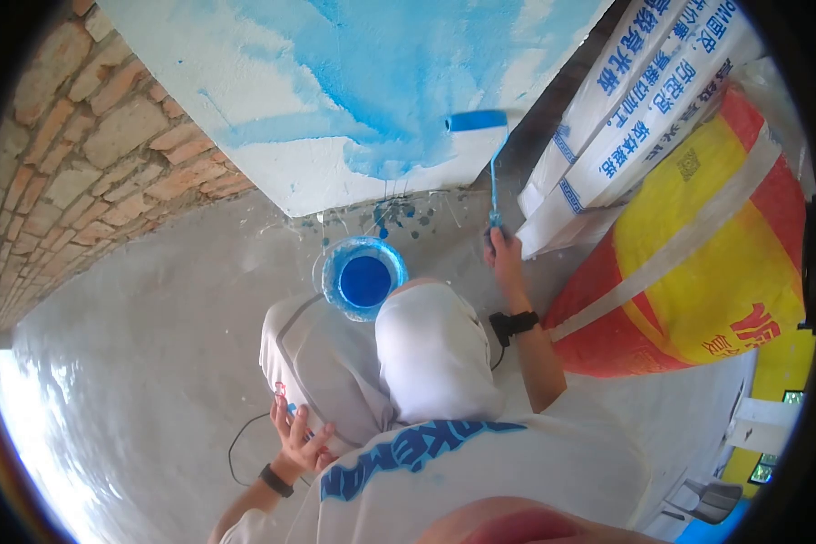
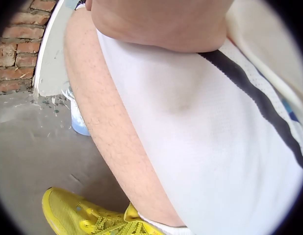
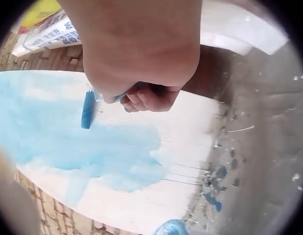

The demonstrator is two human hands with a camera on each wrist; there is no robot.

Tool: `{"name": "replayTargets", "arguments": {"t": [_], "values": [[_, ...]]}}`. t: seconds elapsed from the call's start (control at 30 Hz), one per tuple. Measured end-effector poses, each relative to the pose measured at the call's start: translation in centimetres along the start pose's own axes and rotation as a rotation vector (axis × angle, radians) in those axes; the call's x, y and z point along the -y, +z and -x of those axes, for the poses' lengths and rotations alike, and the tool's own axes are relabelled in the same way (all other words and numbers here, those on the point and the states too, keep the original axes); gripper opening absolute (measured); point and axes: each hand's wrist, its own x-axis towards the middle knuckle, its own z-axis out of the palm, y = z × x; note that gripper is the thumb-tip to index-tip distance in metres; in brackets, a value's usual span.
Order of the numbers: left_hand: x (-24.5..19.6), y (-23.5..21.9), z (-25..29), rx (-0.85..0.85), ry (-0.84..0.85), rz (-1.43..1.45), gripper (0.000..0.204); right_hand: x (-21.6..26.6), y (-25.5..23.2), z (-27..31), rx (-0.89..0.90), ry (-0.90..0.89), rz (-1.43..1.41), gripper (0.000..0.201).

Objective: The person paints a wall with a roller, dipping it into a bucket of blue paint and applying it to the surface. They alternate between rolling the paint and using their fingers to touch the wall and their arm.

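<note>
My right hand grips the handle of a paint roller, its blue sleeve held at the right part of a white panel streaked with light blue paint. In the right wrist view the fingers curl round the handle, and the roller lies over the painted surface. A bucket of blue paint stands on the floor below the panel, in front of the knees. My left hand rests on the left thigh of the white shorts, fingers spread and loosely bent, holding nothing.
A brick wall rises on the left. At the right lean long white printed packages and a big red and yellow sack. Blue drips spot the floor under the panel. A yellow shoe is on the concrete.
</note>
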Motion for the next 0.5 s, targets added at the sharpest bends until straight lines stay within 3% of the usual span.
{"name": "replayTargets", "arguments": {"t": [0.2,0.4,0.5], "values": [[-0.2,-0.1,0.0,0.0,-0.014,-0.005,0.046,-5.0,-0.4,0.3,0.068,0.088,-0.134,0.032],[0.0,0.0,0.2,0.011,-0.012,-0.006,0.047,3.5,2.7,-0.2,-0.011,0.003,-0.14,0.032],[0.0,0.1,-0.1,0.002,0.001,-0.005,0.047,10.0,3.3,-1.6,0.03,-0.184,-0.139,0.032]]}}
